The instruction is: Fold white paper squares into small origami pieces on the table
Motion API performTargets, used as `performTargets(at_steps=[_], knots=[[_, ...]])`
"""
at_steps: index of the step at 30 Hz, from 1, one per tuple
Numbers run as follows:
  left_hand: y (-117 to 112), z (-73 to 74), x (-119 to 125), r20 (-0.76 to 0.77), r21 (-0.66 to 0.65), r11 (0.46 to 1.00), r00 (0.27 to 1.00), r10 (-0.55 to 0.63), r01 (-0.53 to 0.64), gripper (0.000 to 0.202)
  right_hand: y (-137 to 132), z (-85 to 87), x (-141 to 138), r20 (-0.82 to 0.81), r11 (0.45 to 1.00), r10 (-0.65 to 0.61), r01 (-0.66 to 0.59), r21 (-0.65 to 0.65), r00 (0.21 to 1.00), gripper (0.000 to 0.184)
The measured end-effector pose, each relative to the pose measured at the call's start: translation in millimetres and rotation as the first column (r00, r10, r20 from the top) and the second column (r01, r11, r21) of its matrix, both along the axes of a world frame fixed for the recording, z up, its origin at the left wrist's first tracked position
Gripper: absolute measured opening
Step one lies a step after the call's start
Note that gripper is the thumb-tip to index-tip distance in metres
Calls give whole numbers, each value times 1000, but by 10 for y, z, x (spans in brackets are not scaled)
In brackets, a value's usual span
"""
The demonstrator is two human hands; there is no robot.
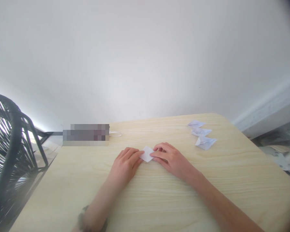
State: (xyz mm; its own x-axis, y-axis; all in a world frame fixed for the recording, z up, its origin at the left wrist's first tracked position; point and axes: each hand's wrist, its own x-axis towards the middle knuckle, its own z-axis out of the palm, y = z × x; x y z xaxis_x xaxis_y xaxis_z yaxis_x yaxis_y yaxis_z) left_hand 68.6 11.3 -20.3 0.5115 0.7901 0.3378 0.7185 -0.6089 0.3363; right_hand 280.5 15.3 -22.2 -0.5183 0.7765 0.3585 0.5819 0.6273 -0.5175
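A small piece of folded white paper [147,154] lies near the middle of the wooden table, its visible part diamond-shaped. My left hand [127,162] pinches its left corner, with the fingers together and a dark band on the wrist. From the other side, my right hand [170,159] grips the right corner between thumb and fingers. The corners under my fingertips are hidden. Farther off at the right, three folded white paper shapes with pointed ends, the nearest paper shape [205,142] among them, lie in a row.
The light wooden table [145,206] meets a white wall [145,64] at the back. A blurred-out object [85,134] with a white loop [116,133] lies at the back left. Beyond the left edge stands a dark woven chair [12,154].
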Motion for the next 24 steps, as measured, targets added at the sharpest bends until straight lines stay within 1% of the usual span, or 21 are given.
performTargets(at_steps=[4,8,11,13,15,18,20,22,24], knots=[[-10,-16,11,-23,3,1000,1000,19,-19,22,-17,12,-23,0,1000,-7,7,-12,1000,21],[-25,-5,29,-56,5,1000,998,7,-7,20,-20,11,-38,-16,999,-42,42,-22,999,15],[-32,15,49,-77,4,1000,997,2,-1,19,-10,-4,-53,-57,996,-68,64,-63,996,10],[-37,28,68,-84,-9,1000,996,20,-21,19,-2,-17,-64,-81,992,-98,91,-90,992,11],[-46,44,89,-91,-36,997,994,65,-69,21,4,-27,-76,-111,988,-123,111,-110,986,13],[-68,86,124,-107,-115,983,985,132,-144,26,9,-32,-91,-210,986,-134,108,-130,968,15],[-83,124,144,-68,-201,965,985,159,-169,28,10,-32,-102,-291,987,-135,102,-124,947,15],[-90,158,158,53,-321,930,977,205,-178,28,6,-27,-117,-358,990,-130,99,-103,925,15],[-87,170,163,237,-458,875,927,291,-158,26,-3,-16,-134,-409,991,-128,99,-91,903,14]])
